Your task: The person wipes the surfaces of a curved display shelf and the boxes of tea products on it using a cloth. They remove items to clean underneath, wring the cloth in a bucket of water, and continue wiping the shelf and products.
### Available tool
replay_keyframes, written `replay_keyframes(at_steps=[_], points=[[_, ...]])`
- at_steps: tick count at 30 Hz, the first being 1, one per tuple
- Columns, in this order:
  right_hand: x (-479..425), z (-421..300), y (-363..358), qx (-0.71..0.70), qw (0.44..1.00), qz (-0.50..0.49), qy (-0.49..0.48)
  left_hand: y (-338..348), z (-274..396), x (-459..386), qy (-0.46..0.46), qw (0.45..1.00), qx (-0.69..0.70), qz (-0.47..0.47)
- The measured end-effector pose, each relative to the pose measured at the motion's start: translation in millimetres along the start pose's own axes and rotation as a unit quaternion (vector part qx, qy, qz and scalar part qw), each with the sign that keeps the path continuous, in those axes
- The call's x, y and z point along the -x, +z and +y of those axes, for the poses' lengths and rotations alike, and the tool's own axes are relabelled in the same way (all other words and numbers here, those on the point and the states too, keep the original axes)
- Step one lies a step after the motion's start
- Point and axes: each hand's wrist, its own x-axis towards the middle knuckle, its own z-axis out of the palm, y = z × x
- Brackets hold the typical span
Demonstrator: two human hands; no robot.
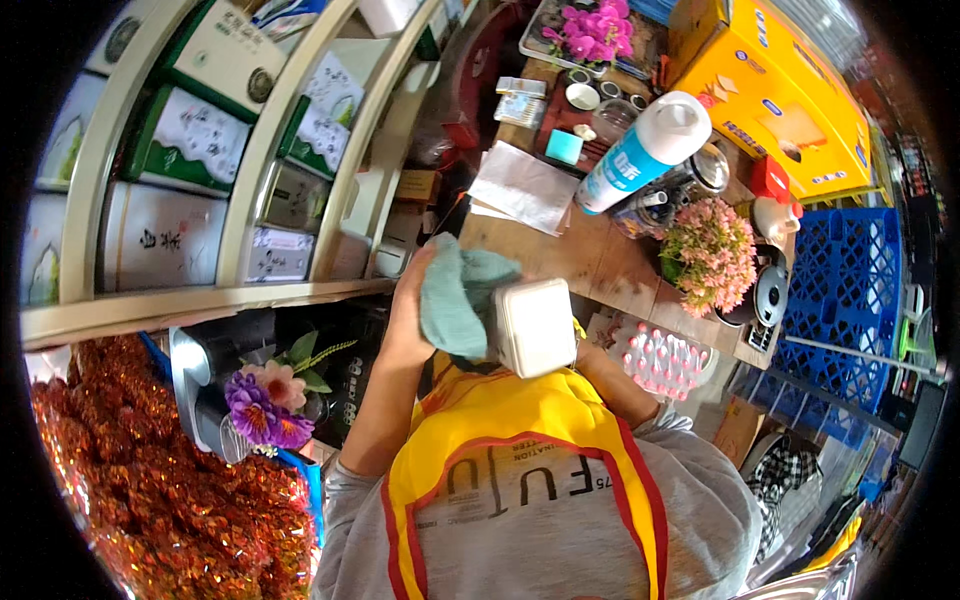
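In front of my chest is a white, rounded square box (pixel 536 328), with its pale top towards the camera. My left hand (pixel 409 315) grips a folded grey-green cloth (pixel 454 300), which lies against the left side of the box. Behind the box, at its lower right, is my right hand (pixel 596 367); its fingers are hidden, so its hold cannot be made out. A yellow apron (pixel 517 397) with red edging hangs below both hands.
A wooden table (pixel 600 262) ahead bears papers (pixel 523 184), a white and blue spray can (pixel 645 150), pink artificial flowers (pixel 709 255) and a yellow carton (pixel 780 97). Shelves (pixel 247 142) with boxed goods stand at left, above red tinsel (pixel 172 465). Blue crates (pixel 844 300) stand at right.
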Motion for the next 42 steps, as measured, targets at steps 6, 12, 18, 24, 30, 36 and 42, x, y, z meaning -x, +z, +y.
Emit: replay_keyframes(at_steps=[6,12,18,24,30,36,42], points=[[23.0,43.8,-73.3,0.49,0.832,0.224,-0.132,-13.4,-8.2,8.5,-0.033,0.999,0.015,0.005],[4.5,21.2,-79.9,0.538,0.773,0.335,-0.001,-22.0,-13.8,7.2,-0.031,0.994,-0.105,0.008],[18.4,27.9,-72.0,0.545,0.732,0.407,-0.035,-15.5,-2.7,8.0,-0.14,0.975,0.168,0.033],[29.1,-75.2,39.6,0.021,0.995,0.092,0.025,-29.5,1.7,-1.1,0.035,0.976,-0.198,0.087],[-92.4,-126.1,81.5,-0.302,0.947,0.108,0.002,8.7,77.3,7.0,0.209,0.76,-0.615,-0.014],[-237.9,-184.6,89.1,-0.114,0.94,0.22,-0.236,-26.7,191.6,1.7,0.452,0.333,-0.778,0.282],[-378.1,-217.4,68.9,0.35,0.853,0.248,-0.298,-38.2,195.6,-6.9,0.375,0.293,-0.818,0.324]])
